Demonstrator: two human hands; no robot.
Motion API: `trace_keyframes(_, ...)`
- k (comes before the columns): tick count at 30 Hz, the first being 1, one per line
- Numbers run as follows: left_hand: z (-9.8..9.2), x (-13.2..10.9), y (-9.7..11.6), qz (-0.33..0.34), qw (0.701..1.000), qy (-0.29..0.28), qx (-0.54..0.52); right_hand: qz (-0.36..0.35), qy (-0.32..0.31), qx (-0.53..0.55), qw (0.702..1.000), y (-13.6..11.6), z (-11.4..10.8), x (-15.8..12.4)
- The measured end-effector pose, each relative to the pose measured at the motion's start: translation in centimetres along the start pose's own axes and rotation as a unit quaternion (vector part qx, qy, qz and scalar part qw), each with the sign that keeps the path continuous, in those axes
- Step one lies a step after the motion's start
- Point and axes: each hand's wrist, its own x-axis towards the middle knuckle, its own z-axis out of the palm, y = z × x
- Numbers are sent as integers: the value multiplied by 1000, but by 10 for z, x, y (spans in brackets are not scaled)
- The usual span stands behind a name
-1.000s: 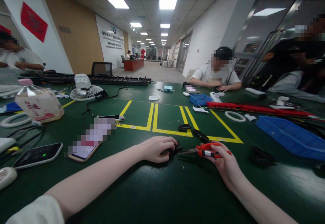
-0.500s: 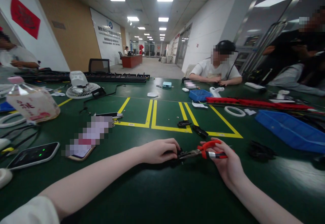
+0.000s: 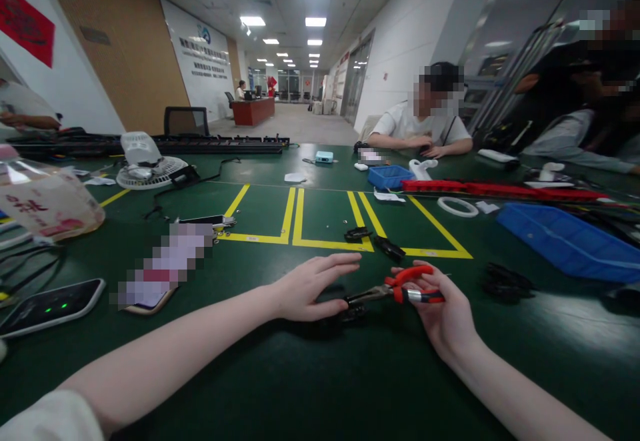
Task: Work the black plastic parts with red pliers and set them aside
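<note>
My right hand (image 3: 445, 307) is closed around the red and black handles of long-nose pliers (image 3: 413, 284), whose jaws point left. At the jaw tips lies a small black part (image 3: 354, 313) on the green table (image 3: 310, 374); whether the jaws grip it I cannot tell. My left hand (image 3: 317, 287) is open beside it, fingers stretched out above the part and thumb near the jaw tips. Beyond the hands lie two more black parts, one (image 3: 357, 234) on the yellow tape and another (image 3: 390, 247) just to its right.
Right of my hand is a black bundle (image 3: 507, 282), with a blue bin (image 3: 565, 241) behind it. A phone (image 3: 167, 267), a dark device with green lights (image 3: 53, 307) and a bottle (image 3: 50, 201) are at left. A person (image 3: 420, 124) sits across the table.
My left hand has let go of the black part; its fingers have straightened and lifted. The pliers remain in my right hand. The view has shifted slightly.
</note>
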Motion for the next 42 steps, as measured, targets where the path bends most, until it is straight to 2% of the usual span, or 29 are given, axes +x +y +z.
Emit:
trace_keyframes(4,-1,0,-1,-23,1000,-4,11,-7,-7,5,1000,0,1,-2)
trace_keyframes(9,3,3,-2,-33,996,-84,23,-22,-16,4,1000,0,5,-7)
trace_keyframes(12,7,4,-6,-26,993,-110,32,-29,-29,-2,999,1,10,-14)
trace_keyframes(17,12,3,-12,-33,992,-118,44,-54,-52,-13,997,0,15,-23)
trace_keyframes(30,12,5,-10,-32,989,-129,60,-59,-28,-8,998,3,11,-24)
trace_keyframes(37,12,5,-12,-39,986,-154,44,-49,-8,43,998,5,11,-20)
trace_keyframes(42,8,5,-11,-57,990,-127,18,-50,-13,38,998,5,14,-21)
